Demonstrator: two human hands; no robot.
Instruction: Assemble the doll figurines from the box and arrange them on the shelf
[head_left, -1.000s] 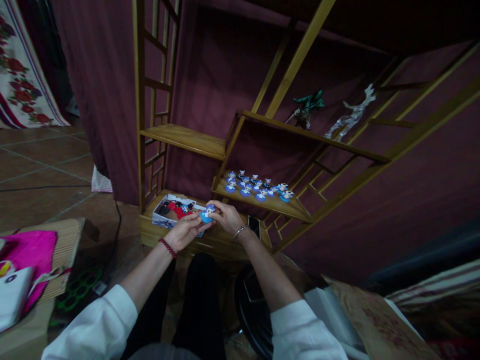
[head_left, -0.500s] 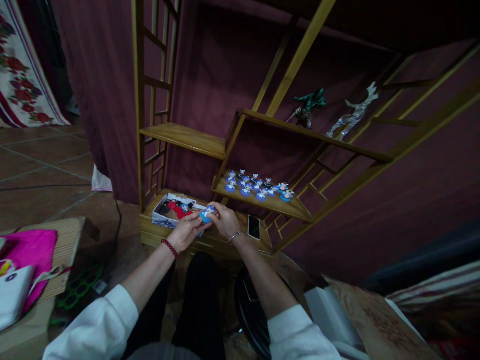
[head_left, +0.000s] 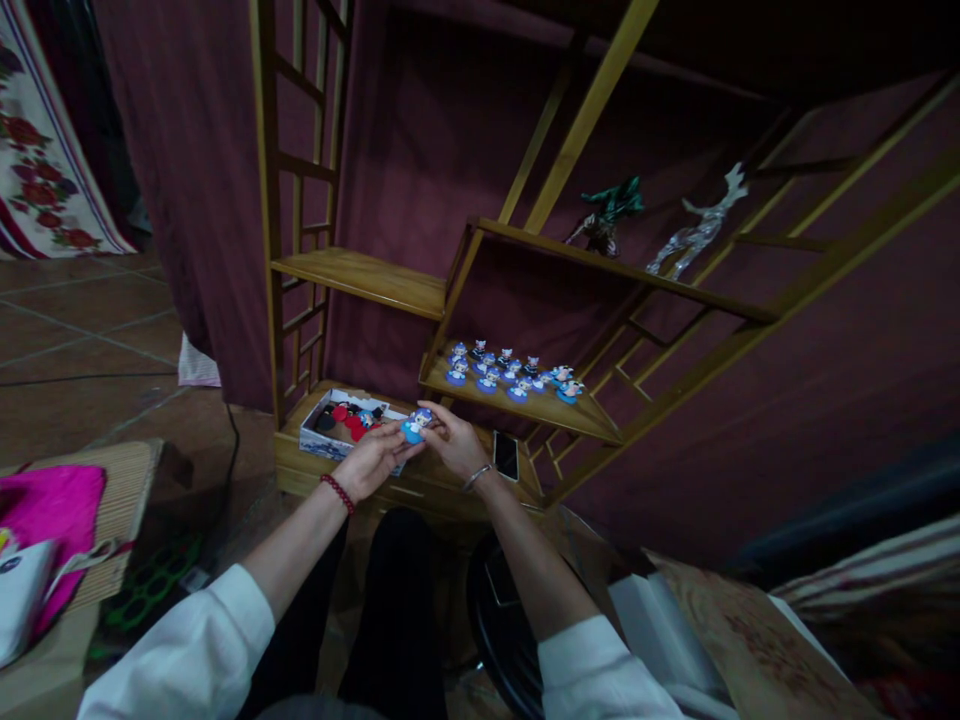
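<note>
A small figurine (head_left: 416, 424) with purple hair and a light-blue base is between my two hands, in front of the lower shelf. My left hand (head_left: 370, 463) is closed on it from the left, supporting its base. From the right, my right hand (head_left: 456, 445) grips it with thumb and fingers. Just left of it, an open cardboard box (head_left: 321, 444) holds red, black and blue pieces. Several similar figurines (head_left: 487, 378) stand in rows on the raised shelf (head_left: 592, 415) behind my hands.
A phone (head_left: 506, 455) lies on the lower shelf, right of my hand. Green (head_left: 611, 212) and clear (head_left: 701, 228) statuettes stand on the shelf above. A black stool (head_left: 499, 640) is by my legs; a low table with pink cloth (head_left: 56, 510) is at left.
The figurine has turned slightly in my hands, showing more of its front. My view has shifted a little, so the shelves sit slightly further left.
</note>
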